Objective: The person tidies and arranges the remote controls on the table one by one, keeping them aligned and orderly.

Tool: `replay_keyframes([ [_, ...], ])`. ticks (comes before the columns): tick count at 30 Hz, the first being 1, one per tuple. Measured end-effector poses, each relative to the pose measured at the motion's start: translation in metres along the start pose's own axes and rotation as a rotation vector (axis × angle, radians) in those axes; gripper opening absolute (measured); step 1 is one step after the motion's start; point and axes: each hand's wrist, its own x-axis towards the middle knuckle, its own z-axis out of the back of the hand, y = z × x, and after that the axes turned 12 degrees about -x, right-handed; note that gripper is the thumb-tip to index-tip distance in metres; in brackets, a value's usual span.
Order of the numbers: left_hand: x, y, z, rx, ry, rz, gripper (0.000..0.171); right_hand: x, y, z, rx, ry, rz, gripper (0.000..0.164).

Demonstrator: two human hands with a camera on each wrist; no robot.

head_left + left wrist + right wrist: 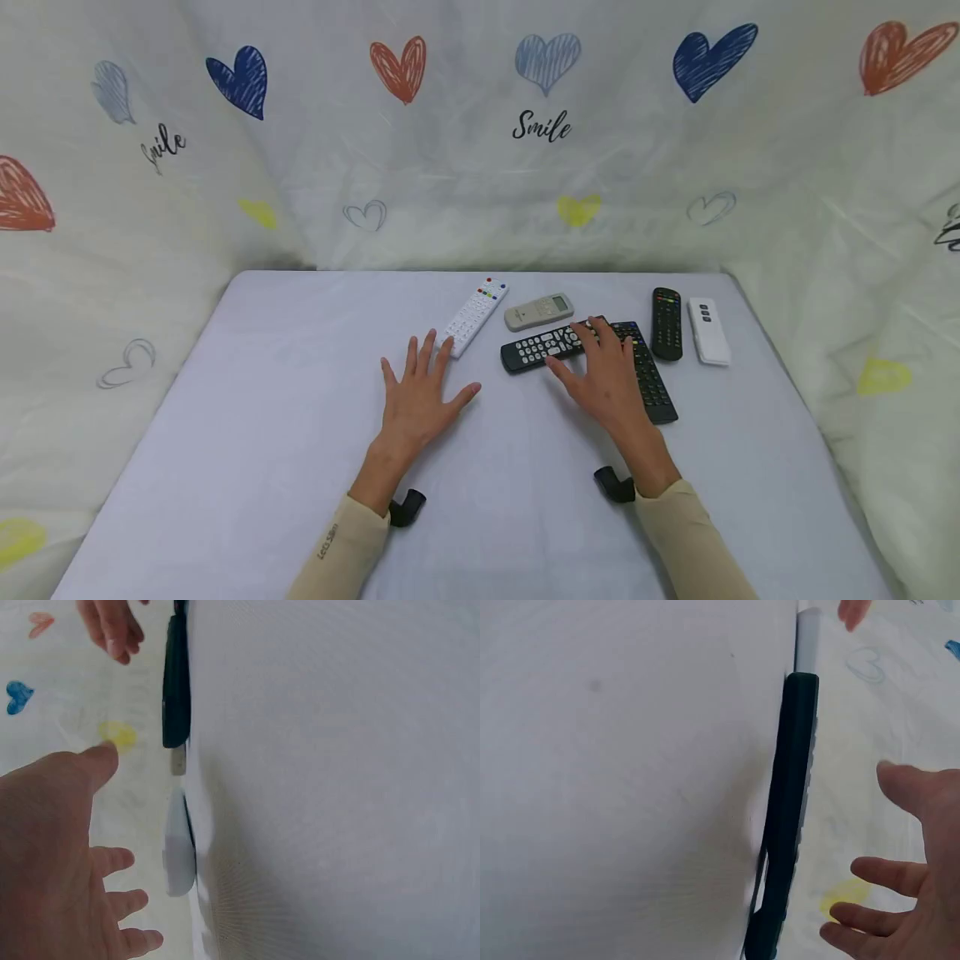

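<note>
My left hand (415, 408), fingers spread, hovers over the table by the near end of a white remote control (472, 318) with coloured buttons. Its palm and fingers are bare of any object in the left wrist view. Over a black remote control with pale buttons (525, 355) hangs my right hand (606, 382), fingers apart and loosely bent. A gap shows between that hand and the remote in the right wrist view. The pale-buttoned remote's right end overlaps a second black remote (654, 387), which slants toward the table's front and is partly hidden by the right hand.
Behind the pale-buttoned remote lies a grey-beige remote (538, 312) with a small display. Farther right are a small black remote (667, 325) and a slim white remote (708, 333). A white cloth covers the table (285, 417); a heart-printed curtain (465, 167) stands behind and at both sides.
</note>
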Motion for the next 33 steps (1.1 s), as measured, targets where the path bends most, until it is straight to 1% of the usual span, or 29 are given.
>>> replay_keyframes([
  [5,0.003,-0.002,0.002,-0.109,0.001,0.034,0.079,0.005,0.005,0.003,0.09,-0.046,0.024,0.053],
  [8,0.004,-0.002,0.003,-0.151,-0.002,0.046,0.074,0.008,0.008,0.003,0.105,-0.033,0.033,0.049],
  [15,0.005,0.001,0.001,-0.198,-0.075,0.041,0.066,0.022,0.017,0.007,0.115,0.021,0.033,0.048],
  [20,0.007,0.004,0.0,-0.222,-0.103,0.041,0.063,0.034,0.024,0.007,0.148,0.05,0.025,0.047],
  [24,0.008,0.005,0.001,-0.247,-0.126,0.032,0.062,0.041,0.027,0.005,0.154,0.063,0.024,0.049],
  [28,0.009,0.005,0.001,-0.258,-0.133,0.027,0.063,0.045,0.027,0.003,0.17,0.067,0.028,0.049],
  [33,0.009,0.007,0.0,-0.239,-0.123,0.046,0.063,0.05,0.03,0.001,0.192,0.072,0.04,0.047],
])
